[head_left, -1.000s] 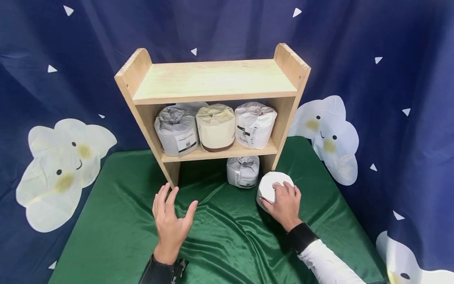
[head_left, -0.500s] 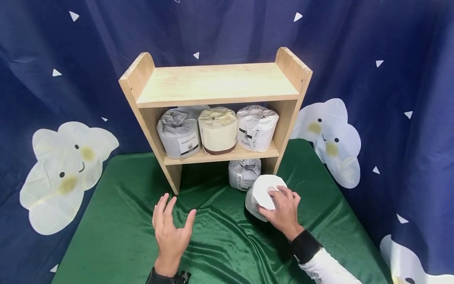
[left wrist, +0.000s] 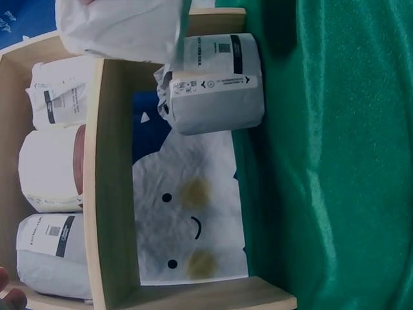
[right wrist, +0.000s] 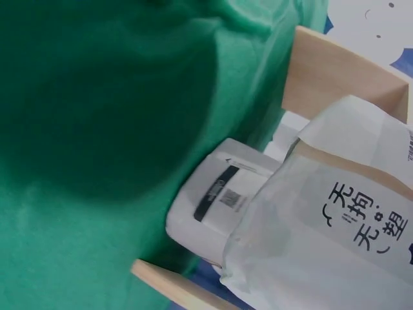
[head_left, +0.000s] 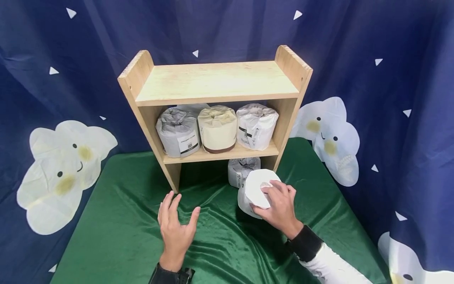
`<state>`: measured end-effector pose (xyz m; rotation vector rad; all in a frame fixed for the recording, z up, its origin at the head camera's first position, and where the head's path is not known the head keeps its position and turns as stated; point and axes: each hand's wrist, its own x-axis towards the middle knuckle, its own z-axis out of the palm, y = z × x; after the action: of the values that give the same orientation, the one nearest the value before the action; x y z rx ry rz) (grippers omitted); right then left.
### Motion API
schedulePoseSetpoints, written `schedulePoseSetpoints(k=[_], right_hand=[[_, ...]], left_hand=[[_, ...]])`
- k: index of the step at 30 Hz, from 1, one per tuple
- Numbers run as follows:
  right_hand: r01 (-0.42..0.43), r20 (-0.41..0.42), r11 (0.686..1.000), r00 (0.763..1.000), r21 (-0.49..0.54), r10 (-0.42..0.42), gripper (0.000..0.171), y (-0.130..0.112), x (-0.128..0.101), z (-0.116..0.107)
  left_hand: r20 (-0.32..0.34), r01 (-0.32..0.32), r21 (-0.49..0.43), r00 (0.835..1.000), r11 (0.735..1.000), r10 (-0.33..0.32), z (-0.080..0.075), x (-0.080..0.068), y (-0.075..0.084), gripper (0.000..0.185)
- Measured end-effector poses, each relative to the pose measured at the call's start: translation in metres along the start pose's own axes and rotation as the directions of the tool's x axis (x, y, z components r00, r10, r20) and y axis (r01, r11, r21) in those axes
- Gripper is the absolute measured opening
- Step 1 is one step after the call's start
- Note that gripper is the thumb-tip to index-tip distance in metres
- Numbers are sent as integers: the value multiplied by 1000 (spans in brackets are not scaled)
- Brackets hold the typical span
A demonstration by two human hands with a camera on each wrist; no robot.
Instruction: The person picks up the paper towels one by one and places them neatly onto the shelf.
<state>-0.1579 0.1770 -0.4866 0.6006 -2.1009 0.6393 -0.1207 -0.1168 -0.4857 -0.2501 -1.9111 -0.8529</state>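
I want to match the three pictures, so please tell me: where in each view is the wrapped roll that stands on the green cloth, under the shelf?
Head: the wrapped roll is right of and below centre, partly hidden by the held roll.
Left wrist: the wrapped roll is above centre, appearing sideways.
Right wrist: the wrapped roll is just below centre, partly covered by the held roll.
Shared landmark: the wooden shelf.
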Motion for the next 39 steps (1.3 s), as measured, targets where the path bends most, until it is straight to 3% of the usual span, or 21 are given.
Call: schedulePoseSetpoints(k=[20, 39], right_hand=[[105, -22, 995, 994, 5, -104, 57, -12, 39, -19], [222, -56, 975, 974, 14, -220, 52, -18, 83, -42]], left_hand=[[0, 16, -23, 1000, 1000, -16, 13, -1, -2, 58], [58, 10, -106, 998, 994, -4, 37, 9, 6, 58]])
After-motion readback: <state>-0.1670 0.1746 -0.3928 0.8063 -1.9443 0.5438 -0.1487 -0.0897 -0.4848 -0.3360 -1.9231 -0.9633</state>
